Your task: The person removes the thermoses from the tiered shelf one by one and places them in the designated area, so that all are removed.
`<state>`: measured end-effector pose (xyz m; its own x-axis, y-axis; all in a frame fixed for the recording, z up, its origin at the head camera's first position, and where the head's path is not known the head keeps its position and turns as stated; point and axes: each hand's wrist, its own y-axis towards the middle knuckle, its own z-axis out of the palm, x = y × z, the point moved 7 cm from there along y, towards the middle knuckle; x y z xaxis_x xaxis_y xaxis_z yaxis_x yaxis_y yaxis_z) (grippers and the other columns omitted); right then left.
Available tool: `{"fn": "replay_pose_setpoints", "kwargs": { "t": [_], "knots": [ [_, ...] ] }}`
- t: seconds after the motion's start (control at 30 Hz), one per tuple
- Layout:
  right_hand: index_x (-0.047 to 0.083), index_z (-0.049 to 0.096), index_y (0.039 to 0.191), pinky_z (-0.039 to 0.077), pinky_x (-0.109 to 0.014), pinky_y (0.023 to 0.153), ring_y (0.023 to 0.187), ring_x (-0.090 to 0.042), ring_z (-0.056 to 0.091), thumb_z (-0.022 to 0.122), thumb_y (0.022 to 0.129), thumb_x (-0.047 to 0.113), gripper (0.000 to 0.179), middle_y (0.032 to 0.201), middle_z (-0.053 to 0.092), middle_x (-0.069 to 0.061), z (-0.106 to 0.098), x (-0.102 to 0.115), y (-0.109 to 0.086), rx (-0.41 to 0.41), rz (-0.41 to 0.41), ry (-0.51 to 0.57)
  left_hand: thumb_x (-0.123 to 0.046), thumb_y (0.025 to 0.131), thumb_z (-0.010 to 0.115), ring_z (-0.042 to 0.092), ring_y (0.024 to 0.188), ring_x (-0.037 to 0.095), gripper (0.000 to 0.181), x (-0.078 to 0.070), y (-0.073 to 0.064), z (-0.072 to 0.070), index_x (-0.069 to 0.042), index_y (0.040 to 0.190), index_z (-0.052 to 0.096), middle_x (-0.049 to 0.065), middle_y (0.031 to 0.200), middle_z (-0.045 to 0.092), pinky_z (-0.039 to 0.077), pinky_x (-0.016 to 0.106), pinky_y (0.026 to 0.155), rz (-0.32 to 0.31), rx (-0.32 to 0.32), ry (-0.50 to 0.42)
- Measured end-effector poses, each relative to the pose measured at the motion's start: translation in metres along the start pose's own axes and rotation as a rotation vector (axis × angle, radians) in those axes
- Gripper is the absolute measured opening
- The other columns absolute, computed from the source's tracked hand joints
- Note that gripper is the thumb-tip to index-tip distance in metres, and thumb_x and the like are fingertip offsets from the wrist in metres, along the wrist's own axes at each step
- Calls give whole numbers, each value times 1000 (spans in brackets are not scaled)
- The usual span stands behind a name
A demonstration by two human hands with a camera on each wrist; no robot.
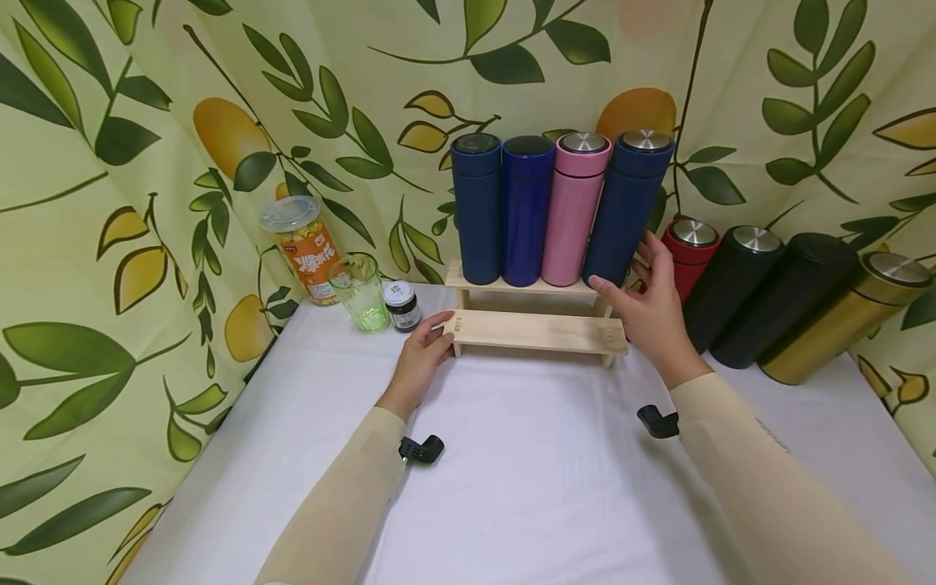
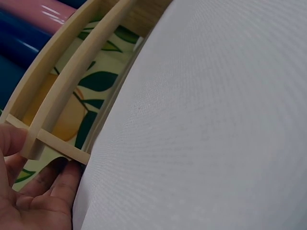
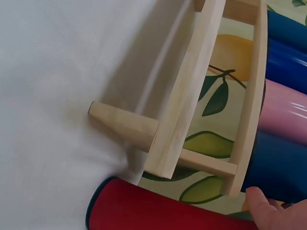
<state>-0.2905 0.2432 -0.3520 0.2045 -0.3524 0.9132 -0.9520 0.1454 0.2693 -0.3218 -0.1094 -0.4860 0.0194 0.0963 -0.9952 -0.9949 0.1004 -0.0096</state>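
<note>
A two-step wooden rack (image 1: 537,331) stands on the table. My left hand (image 1: 424,353) grips its left end; in the left wrist view the thumb lies by the upper side and curled fingers (image 2: 45,184) are below. On the top step stand a dark blue thermos (image 1: 478,211), a glossy blue thermos (image 1: 526,213), a pink thermos (image 1: 574,213) and, at the right end, another dark blue thermos (image 1: 627,213). My right hand (image 1: 651,305) holds that last one low down, its thumb at the base. The lower step bears nothing.
Right of the rack are a red thermos (image 1: 691,252), two black ones (image 1: 731,284) and a gold one (image 1: 844,317). To the left stand a popcorn tub (image 1: 307,252), a green glass (image 1: 361,296) and a small jar (image 1: 402,307). A leaf-patterned curtain (image 1: 292,106) hangs close behind.
</note>
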Motion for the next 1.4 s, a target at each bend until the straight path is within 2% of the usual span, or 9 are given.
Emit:
{"fn": "replay_pose_setpoints", "kwargs": {
  "t": [0.13,0.23,0.37,0.63,0.97,1.17,1.4],
  "knots": [
    [17,4,174,28,-59,127,161,-35,24,77,104,22,101,178,17,-12,6,2,7,-26,-30,17,-2,110,59,56,141,35,45,-1,-1,1,-9,155,59,23,156,54,54,43,111,-1,5,-3],
    [16,5,174,27,-52,129,160,-33,26,75,105,21,98,177,20,-12,9,5,12,-68,-45,22,-3,111,59,56,141,33,45,-1,-1,0,-10,155,60,21,157,53,54,42,111,-6,6,5],
    [16,6,174,26,-43,130,160,-30,26,72,107,23,94,176,22,-12,13,4,19,-132,-16,1,-5,111,60,56,142,30,44,0,0,0,-13,155,60,18,159,53,53,41,112,-14,5,23],
    [12,18,172,33,-38,127,154,-27,39,74,106,22,87,170,34,-13,12,3,22,-231,9,-99,-7,112,60,54,143,28,44,0,0,0,-15,155,60,15,161,50,52,41,113,-18,12,36],
    [11,28,169,40,-38,123,146,-28,49,80,103,21,84,164,46,-13,11,4,19,-293,18,-150,-8,111,61,56,142,28,45,0,0,-1,-15,155,60,16,159,52,53,40,112,-16,10,40],
    [9,34,166,44,-41,120,141,-30,54,84,99,18,84,160,50,-15,10,6,12,-321,-20,-143,-8,111,61,56,142,28,45,1,0,-1,-16,155,61,15,160,52,53,40,111,-17,9,37],
    [10,35,164,49,-46,117,139,-31,56,84,99,19,83,160,51,-14,11,8,-1,-304,-44,-115,-7,112,60,56,142,29,45,2,1,-1,-16,155,61,16,159,52,53,40,111,-19,5,31]
  ]
}}
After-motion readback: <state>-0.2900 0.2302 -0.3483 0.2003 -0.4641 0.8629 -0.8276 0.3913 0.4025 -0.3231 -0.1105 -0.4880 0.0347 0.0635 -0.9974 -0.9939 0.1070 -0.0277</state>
